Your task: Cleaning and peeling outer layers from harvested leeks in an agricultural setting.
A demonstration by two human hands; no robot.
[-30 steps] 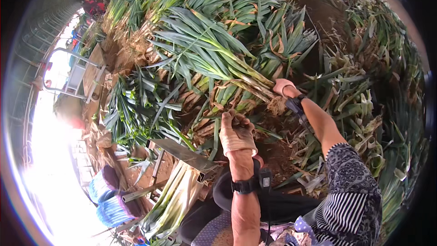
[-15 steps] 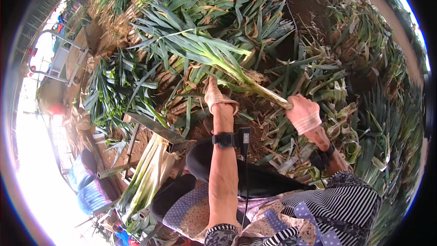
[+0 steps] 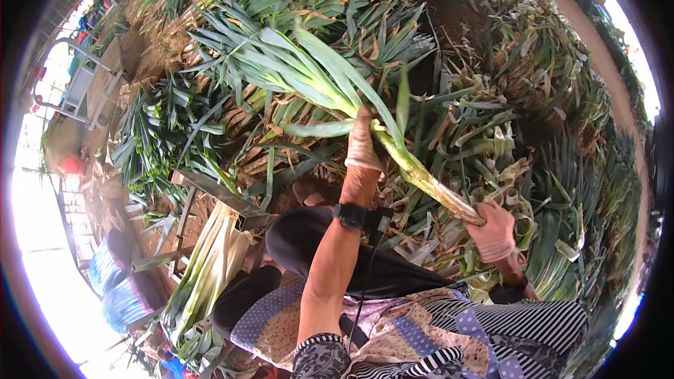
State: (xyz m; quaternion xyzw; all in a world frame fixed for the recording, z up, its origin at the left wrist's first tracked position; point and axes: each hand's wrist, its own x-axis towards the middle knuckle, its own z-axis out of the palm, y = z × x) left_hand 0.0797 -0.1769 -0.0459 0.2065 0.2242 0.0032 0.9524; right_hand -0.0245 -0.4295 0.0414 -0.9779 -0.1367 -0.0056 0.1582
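Head view is showing a broad heap of leeks (image 3: 302, 0), its long green leaves fanning across the upper ground, with dry brown tips curling among them. Loose leaves (image 3: 519, 144) are littering the ground on the right in a tangle of green and pale strips. Nearer the left side, a dark green clump (image 3: 158, 130) is lying with its leaf ends bunched together. Just below that clump, an open metal frame (image 3: 214, 188) is standing beside the person's dark-clad knees; it is cradling a bundle of pale leeks (image 3: 207, 260), whose whitish ends are resting toward the frame's plate while their greener ends are hanging downward. Farther left, a blue and purple padded thing (image 3: 123, 302) is sitting close to the frame.

One long leek (image 3: 414, 172) is slanting in front of the person, leaves to the upper left, stem end to the lower right. The right hand (image 3: 493, 231) is keeping a closed grip around that stem end. The left hand (image 3: 362, 144) is touching the leek where its leaves are spreading; most of its fingers are hiding, so I cannot tell how closed its grip is. A black wristband (image 3: 354, 216) is circling the left wrist.
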